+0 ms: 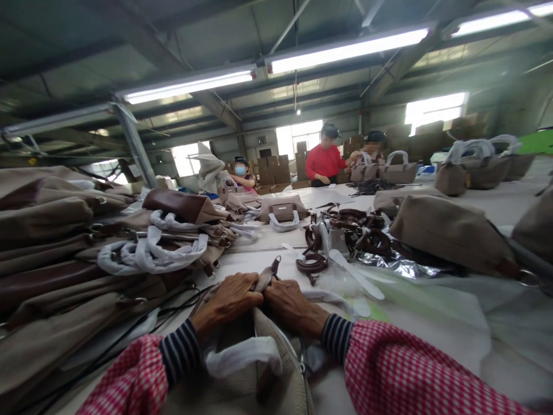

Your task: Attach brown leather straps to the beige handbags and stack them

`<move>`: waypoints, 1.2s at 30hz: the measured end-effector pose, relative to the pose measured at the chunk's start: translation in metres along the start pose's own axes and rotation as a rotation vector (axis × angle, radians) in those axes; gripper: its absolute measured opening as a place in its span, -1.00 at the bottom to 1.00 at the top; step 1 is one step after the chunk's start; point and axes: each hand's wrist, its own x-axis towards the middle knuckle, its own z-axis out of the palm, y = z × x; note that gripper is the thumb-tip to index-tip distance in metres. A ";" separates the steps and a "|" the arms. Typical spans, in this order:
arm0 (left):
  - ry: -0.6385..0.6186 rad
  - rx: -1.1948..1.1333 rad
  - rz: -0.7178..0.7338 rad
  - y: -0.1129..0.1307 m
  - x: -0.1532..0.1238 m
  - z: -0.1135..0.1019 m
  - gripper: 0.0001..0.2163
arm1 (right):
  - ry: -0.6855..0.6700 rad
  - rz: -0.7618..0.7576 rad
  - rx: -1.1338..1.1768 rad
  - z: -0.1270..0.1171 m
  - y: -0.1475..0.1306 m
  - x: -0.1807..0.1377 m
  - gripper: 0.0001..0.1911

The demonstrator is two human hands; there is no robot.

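Note:
A beige fabric handbag (276, 337) lies before me, its zipper running down the right side and a wrapped white handle (244, 356) across its near part. At its far end, my left hand (235, 297) is closed on the bag's corner. My right hand (291, 302) grips the same end, its fingers close against the left ones. Between them a small dark tab with a metal eyelet (276, 264) sticks up. My fingers hide the exact spot they pinch.
Stacked beige and brown bags (56, 253) fill the left side. Coiled brown straps (313, 263) lie ahead, with another bag (449, 230) on the right. Clear plastic sheeting (436, 317) covers the table nearby. Several people, one in a red top (324, 163), are across the table.

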 end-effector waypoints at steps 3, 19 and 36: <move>0.015 -0.018 -0.007 0.001 0.002 0.000 -0.86 | 0.012 0.031 0.015 -0.003 0.001 0.001 -0.79; 0.056 -0.272 0.092 0.018 -0.006 0.003 -0.84 | -0.105 0.119 0.018 -0.025 0.009 -0.027 -0.76; 0.048 -0.300 0.063 0.013 -0.006 0.006 -0.81 | -0.187 0.047 0.034 -0.036 0.018 -0.019 -0.81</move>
